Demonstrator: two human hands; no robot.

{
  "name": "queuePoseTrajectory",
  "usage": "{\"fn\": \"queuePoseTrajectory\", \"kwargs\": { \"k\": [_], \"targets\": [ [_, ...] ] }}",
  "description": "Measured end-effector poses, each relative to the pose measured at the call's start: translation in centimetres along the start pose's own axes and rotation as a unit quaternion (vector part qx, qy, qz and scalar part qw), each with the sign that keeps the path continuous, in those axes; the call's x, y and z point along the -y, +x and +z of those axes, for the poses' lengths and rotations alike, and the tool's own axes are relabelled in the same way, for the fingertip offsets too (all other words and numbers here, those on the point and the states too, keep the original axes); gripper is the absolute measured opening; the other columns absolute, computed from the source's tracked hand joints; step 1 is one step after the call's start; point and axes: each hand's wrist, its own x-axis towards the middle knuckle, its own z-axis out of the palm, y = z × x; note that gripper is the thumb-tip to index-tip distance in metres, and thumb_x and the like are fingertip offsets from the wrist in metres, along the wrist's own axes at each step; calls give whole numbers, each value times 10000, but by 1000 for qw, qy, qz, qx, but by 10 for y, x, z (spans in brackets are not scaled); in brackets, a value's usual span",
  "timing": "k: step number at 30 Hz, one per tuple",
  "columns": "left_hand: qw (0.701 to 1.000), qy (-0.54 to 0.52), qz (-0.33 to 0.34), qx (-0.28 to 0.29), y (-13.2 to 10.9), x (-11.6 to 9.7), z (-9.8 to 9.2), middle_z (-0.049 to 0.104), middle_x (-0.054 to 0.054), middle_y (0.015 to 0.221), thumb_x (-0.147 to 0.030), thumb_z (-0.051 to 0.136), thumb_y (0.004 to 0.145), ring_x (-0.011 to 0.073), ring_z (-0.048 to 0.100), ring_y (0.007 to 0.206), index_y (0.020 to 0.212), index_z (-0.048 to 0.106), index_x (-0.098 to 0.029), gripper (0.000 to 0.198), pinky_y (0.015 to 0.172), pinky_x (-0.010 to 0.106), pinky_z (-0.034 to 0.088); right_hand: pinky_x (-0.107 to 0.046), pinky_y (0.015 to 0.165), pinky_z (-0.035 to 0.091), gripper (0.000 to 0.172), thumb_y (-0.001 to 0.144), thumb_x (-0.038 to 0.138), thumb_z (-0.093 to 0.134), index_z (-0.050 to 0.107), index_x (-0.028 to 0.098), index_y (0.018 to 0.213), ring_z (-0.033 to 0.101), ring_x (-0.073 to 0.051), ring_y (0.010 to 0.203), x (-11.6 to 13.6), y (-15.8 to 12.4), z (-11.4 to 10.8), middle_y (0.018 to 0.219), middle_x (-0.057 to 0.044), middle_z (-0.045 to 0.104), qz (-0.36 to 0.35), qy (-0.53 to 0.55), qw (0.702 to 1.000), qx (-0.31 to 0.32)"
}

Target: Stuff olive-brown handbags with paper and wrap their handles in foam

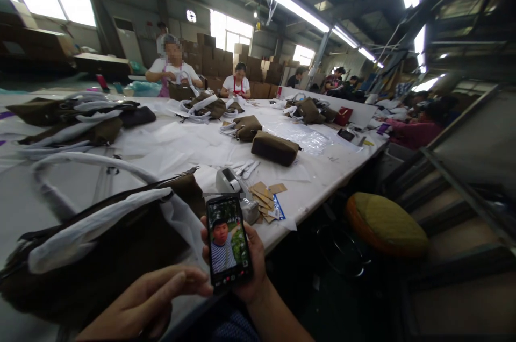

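Observation:
A smartphone (228,245) with a lit picture on its screen stands upright in my right hand (253,261), whose fingers wrap round its back and edges. My left hand (161,291) is open, its fingers stretched toward the phone's lower left edge; whether a fingertip touches it I cannot tell. A large dark olive handbag (116,240) lies beside my left hand, its handles wrapped in white material. Just beyond the phone are a grey tape dispenser (229,180) and a pile of brown cardboard tags (264,197).
More olive bags (276,148) lie along the white table (318,170). A yellow-topped stool (385,223) stands off its right edge. Across the table, two people (236,84) handle bags or small items; others sit farther right. Stacked cartons (212,59) line the back.

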Motion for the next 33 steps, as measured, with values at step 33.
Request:
{"fn": "queuePoseTrajectory", "kwargs": {
  "k": [33],
  "targets": [
    [893,300,257,-218,6,-17,-41,694,-40,1351,-349,669,962,189,693,1195,1314,696,-343,353,1077,233,506,-524,944,551,532,959,495,468,624,129,1312,661,-291,1116,-23,16,13,1280,-136,696,35,-41,999,4]
  ]
}}
